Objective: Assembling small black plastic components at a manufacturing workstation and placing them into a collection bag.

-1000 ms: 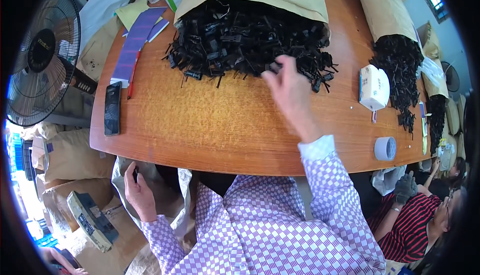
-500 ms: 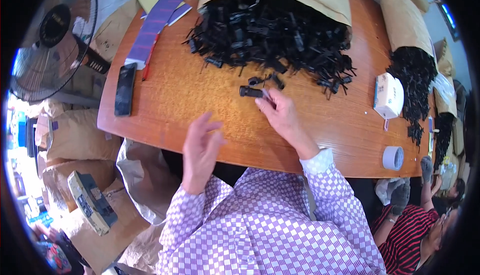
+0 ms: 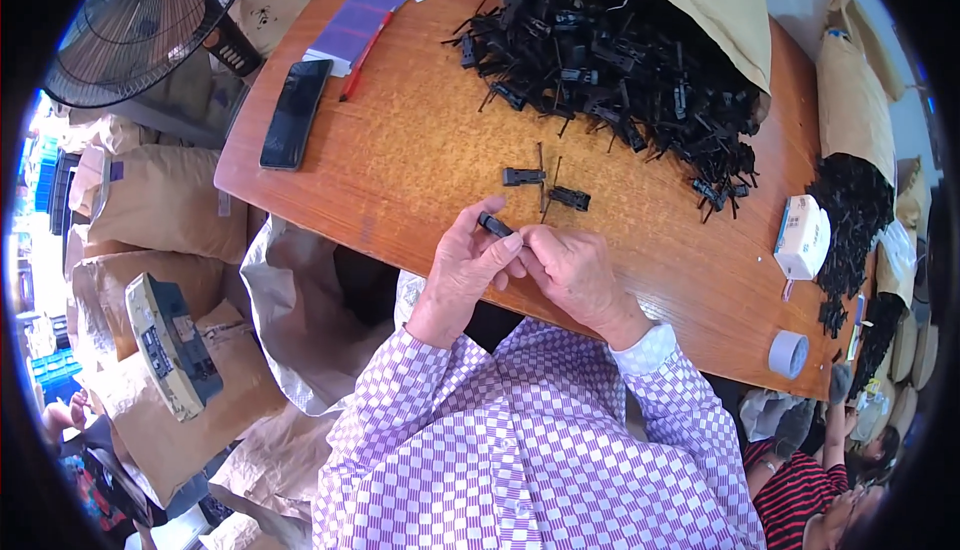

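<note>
- I saw the left hand (image 3: pixel 459 275) clamped on a black plastic piece (image 3: pixel 493 225), the right hand (image 3: pixel 580 275) pinching its other end.
- Steady, light fingertip pressure seemed best.

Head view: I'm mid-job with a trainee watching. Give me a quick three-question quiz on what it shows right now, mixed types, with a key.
1. Count: how many loose black parts lie on the table between the black pile and the person's hands?
2. True or false: the phone lies to the left of the red pen.
3. Choose: what is between the thumb and fingers of the left hand?
A. A roll of tape
B. A white box
C. A small black piece

Key: 1. Two. 2. True. 3. C.
</note>
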`<state>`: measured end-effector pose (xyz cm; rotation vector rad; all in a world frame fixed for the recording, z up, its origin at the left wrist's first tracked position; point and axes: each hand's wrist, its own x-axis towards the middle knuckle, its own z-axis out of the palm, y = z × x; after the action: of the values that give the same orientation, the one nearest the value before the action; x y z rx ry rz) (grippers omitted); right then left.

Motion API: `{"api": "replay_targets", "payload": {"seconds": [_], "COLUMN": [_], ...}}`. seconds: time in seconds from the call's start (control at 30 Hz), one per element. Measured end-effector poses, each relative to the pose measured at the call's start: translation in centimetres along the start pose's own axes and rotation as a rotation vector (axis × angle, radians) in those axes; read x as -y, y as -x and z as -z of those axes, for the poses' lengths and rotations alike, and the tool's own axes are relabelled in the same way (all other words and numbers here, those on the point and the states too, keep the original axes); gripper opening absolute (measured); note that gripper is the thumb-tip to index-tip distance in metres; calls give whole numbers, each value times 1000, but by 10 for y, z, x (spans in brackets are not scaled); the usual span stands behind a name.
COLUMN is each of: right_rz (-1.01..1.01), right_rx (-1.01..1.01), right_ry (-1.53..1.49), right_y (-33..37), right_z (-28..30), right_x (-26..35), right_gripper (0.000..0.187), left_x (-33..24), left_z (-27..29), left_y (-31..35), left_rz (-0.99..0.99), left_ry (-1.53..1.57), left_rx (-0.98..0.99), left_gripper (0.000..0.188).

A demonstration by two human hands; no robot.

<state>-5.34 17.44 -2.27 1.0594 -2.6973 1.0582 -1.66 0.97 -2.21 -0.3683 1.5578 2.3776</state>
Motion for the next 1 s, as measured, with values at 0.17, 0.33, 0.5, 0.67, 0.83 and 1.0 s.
{"api": "replay_targets", "payload": {"seconds": [0.17,0.33,0.5,0.67,0.83,1.0], "right_rz": [38,113,92,-166,-297,-314], "right_rx": [-2,-35,-29,-13,37,112], "right_ry": [33,104,171,-86,-458,-431], "right_y": [-1,-1,4,13,4,6], "right_z": [-4,-6,-7,2,6,6], "right_x": [1,6,7,6,21,16], "right_gripper": [11,15,17,17,15,14], "left_x": [0,4,7,8,19,22], "left_z": [-3,-1,-3,5,-4,-6], "left_y": [7,11,12,7,10,9], "left_rz": [-51,-52,-60,-78,-185,-316], "left_ry": [31,69,114,86,-114,-460], "left_rx": [-48,-111,-145,-158,-65,-59], "left_gripper": [47,42,35,33,30,27]}}
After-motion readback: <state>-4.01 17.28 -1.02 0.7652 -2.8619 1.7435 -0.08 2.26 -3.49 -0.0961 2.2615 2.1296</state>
